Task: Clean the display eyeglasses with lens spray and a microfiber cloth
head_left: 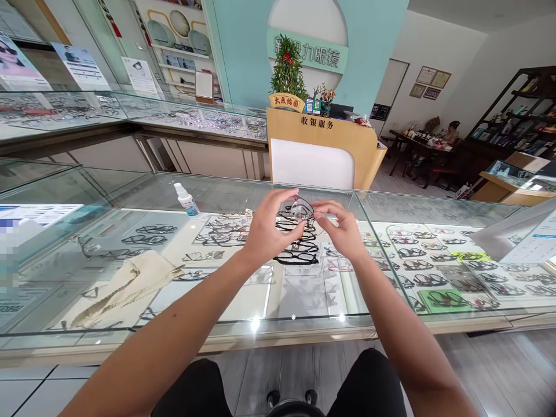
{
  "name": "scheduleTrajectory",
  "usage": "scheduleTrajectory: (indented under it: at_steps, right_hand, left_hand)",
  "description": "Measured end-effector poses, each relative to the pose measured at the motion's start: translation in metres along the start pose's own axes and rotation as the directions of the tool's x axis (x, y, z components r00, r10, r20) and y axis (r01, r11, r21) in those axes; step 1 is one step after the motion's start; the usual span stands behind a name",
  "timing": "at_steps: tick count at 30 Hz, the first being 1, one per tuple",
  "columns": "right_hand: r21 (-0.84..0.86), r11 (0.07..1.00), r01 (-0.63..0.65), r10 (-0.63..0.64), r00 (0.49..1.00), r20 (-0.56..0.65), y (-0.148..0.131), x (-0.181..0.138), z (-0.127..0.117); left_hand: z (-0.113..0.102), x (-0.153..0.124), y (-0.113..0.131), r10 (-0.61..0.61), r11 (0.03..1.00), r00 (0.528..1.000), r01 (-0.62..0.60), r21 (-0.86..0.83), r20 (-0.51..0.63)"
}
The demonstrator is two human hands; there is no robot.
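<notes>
A: Glass counter (pixel 130 197), left to right: cream cloth (pixel 130 284), spray bottle (pixel 186 200), then both hands raised above the glass.

B: Grip state?

A: Left hand (pixel 264 231) and right hand (pixel 343 229) each pinch one end of the clear-framed glasses (pixel 300 208), fingers closed on the frame (lens detail unclear).

B: Risk?

A: Uneven pinch pressure could twist the frame; a slip would likely drop it onto the glass top, scratching the lens.
</notes>
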State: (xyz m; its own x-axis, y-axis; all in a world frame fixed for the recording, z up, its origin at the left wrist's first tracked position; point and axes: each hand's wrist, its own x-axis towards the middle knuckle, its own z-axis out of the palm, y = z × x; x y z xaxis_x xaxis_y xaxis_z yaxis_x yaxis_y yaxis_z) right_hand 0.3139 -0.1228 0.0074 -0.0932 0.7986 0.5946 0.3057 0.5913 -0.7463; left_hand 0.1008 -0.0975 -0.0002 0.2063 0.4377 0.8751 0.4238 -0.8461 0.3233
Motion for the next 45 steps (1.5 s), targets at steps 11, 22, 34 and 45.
scheduleTrajectory:
  at_steps: [11, 22, 34, 45]
  right_hand:
    - [0.292, 0.922, -0.253, 0.221, 0.965, 0.138, 0.003, 0.003, -0.003]
    - [0.005, 1.0, 0.001, 0.0, 0.977, -0.213, 0.003, -0.004, 0.013]
    - [-0.066, 0.996, 0.057, -0.07, 0.977, -0.2, 0.001, -0.008, 0.02]
    - [-0.043, 0.985, 0.169, -0.173, 0.98, -0.098, -0.004, -0.009, 0.018]
  left_hand:
    - [0.003, 0.0, 0.0, -0.131, 0.956, 0.988, 0.147, -0.253, 0.082]
    - [0.003, -0.004, 0.013, -0.104, 0.985, 0.978, 0.127, -0.119, 0.183]
    - [0.016, -0.011, 0.012, -0.435, 0.825, 0.873, 0.485, -0.29, 0.223]
    - [0.0, 0.005, 0.007, -0.463, 0.851, 0.877, 0.48, -0.212, 0.129]
